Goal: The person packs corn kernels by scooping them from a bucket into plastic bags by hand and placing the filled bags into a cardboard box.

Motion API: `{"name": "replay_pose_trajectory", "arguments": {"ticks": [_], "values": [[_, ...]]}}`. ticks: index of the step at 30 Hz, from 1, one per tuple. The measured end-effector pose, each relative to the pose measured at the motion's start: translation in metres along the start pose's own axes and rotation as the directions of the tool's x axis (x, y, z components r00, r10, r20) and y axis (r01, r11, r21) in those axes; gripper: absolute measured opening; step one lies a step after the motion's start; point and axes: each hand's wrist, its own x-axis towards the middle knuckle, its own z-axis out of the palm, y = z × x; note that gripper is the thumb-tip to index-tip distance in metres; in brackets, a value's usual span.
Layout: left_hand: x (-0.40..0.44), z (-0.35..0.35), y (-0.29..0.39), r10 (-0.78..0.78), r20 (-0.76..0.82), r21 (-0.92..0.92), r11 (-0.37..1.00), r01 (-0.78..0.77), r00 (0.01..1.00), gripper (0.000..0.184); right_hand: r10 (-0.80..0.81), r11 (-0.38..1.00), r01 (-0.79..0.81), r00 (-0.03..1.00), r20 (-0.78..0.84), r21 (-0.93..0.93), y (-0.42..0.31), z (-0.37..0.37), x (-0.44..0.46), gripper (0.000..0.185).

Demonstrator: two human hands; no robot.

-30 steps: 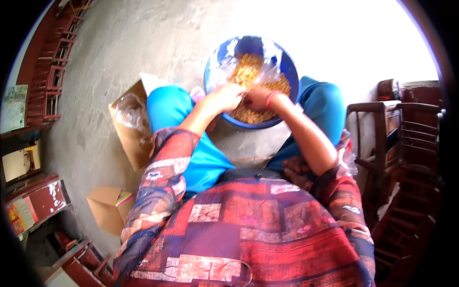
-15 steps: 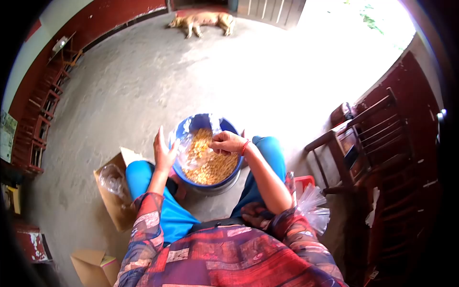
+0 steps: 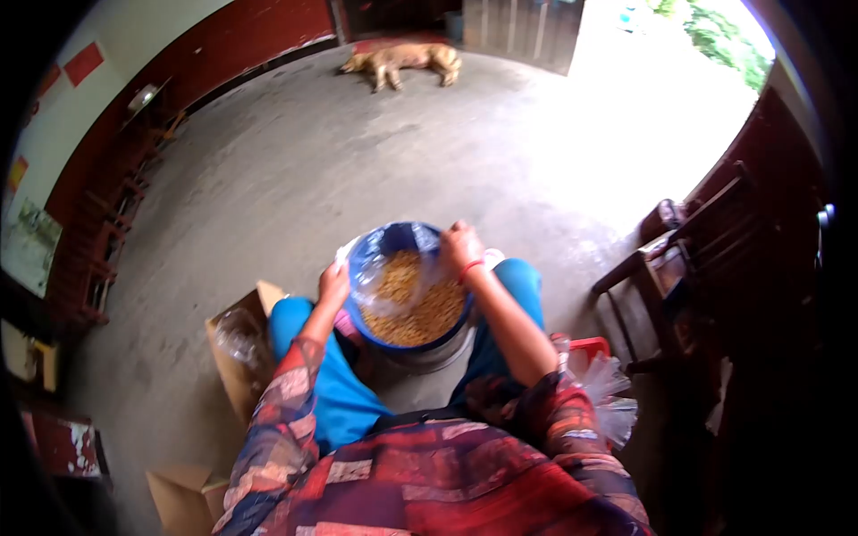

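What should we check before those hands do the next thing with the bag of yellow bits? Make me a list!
1. All the grain inside the clear bag: not ok, plenty lies loose.
2. Left hand and right hand at opposite sides: ok.
3. Both grips firm: cannot tell.
4. Blue tub upright between the knees: ok.
5. Dog out of the way: ok, lying well beyond the tub.

Blue tub (image 3: 413,346) — golden-yellow grain (image 3: 438,305)

the basin (image 3: 360,316) looks like smooth plastic, the bag (image 3: 424,261) inside thin, glossy film, the kernels (image 3: 420,320) rough. the trousers (image 3: 344,406) are faintly shiny cloth, the box (image 3: 234,373) matt cardboard, the floor (image 3: 241,196) worn concrete.
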Motion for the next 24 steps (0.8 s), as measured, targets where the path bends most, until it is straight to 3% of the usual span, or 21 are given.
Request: {"name": "replay_pose_trajectory", "arguments": {"ticks": [1,2,3,4,6,8,10,11,12,13,14,15,17,18,20,21,22,24], "values": [[0.008,0.003,-0.012,0.006,-0.062,-0.028,1.0,-0.007,0.998,0.035,-0.027,0.997,0.034,0.995,-0.091,0.071,0.003,0.006,0.003,0.012],[0.013,0.0,-0.011,-0.052,-0.056,-0.204,0.978,0.04,0.997,0.034,-0.043,0.988,0.069,0.982,-0.184,0.136,0.007,0.012,0.009,0.008],[0.013,-0.007,0.0,-0.135,0.053,-0.427,0.892,0.145,0.989,0.03,0.005,0.969,0.024,0.993,-0.115,0.247,0.008,0.006,0.015,0.009],[0.01,-0.02,0.018,-0.19,0.149,-0.446,0.863,0.238,0.97,0.028,0.05,0.938,-0.034,0.998,-0.038,0.346,0.008,-0.009,0.022,0.01],[0.015,-0.033,0.024,-0.241,0.212,-0.393,0.866,0.308,0.947,0.028,0.154,0.557,-0.31,0.95,0.271,0.771,0.014,-0.028,0.04,0.012],[0.013,-0.044,0.051,-0.261,0.213,-0.567,0.752,0.337,0.942,0.025,0.002,0.238,-0.458,0.882,0.471,0.856,0.01,-0.065,0.046,0.011],[0.008,-0.059,0.084,-0.251,0.278,-0.725,0.578,0.374,0.927,0.021,-0.226,0.242,-0.467,0.825,0.518,0.85,0.011,-0.091,0.044,0.007],[0.007,-0.066,0.087,-0.263,0.286,-0.714,0.583,0.388,0.921,0.021,-0.258,0.288,-0.464,0.805,0.534,0.838,0.013,-0.092,0.041,0.008],[0.005,-0.072,0.088,-0.131,0.336,-0.736,0.581,0.347,0.933,0.019,-0.25,0.338,-0.468,0.792,0.557,0.817,0.012,-0.093,0.034,0.008],[0.002,-0.076,0.087,0.003,0.379,-0.761,0.57,0.31,0.925,0.017,-0.246,0.443,-0.465,0.759,0.603,0.766,0.016,-0.088,0.026,0.01],[-0.003,-0.079,0.086,-0.011,0.388,-0.754,0.571,0.324,0.922,0.017,-0.236,0.543,-0.453,0.726,0.646,0.707,0.019,-0.084,0.018,0.012],[-0.009,-0.081,0.085,0.059,0.447,-0.718,0.619,0.318,0.893,0.016,-0.26,0.689,-0.343,0.706,0.659,0.639,0.011,-0.089,0.012,0.016],[-0.017,-0.084,0.088,0.156,0.593,-0.642,0.683,0.348,0.79,0.015,-0.316,0.682,-0.337,0.665,0.677,0.649,-0.002,-0.103,0.0,0.017],[-0.02,-0.081,0.09,0.149,0.6,-0.639,0.68,0.359,0.786,0.015,-0.377,0.679,-0.313,0.628,0.681,0.664,-0.004,-0.106,-0.003,0.018],[-0.025,-0.071,0.092,0.03,0.615,-0.347,0.908,0.236,0.788,0.018,-0.416,0.579,-0.333,0.665,0.621,0.744,0.001,-0.111,-0.005,0.021],[-0.023,-0.068,0.09,0.024,0.619,-0.317,0.922,0.223,0.785,0.02,-0.388,0.486,-0.329,0.749,0.537,0.81,0.005,-0.105,-0.005,0.022],[-0.023,-0.066,0.089,0.021,0.622,-0.318,0.92,0.228,0.783,0.02,-0.346,0.39,-0.308,0.824,0.448,0.868,0.009,-0.101,-0.002,0.023],[-0.023,-0.065,0.093,0.124,0.339,-0.57,0.815,0.1,0.932,0.023,-0.312,0.174,-0.265,0.899,0.308,0.948,0.01,-0.103,0.002,0.026]]}}
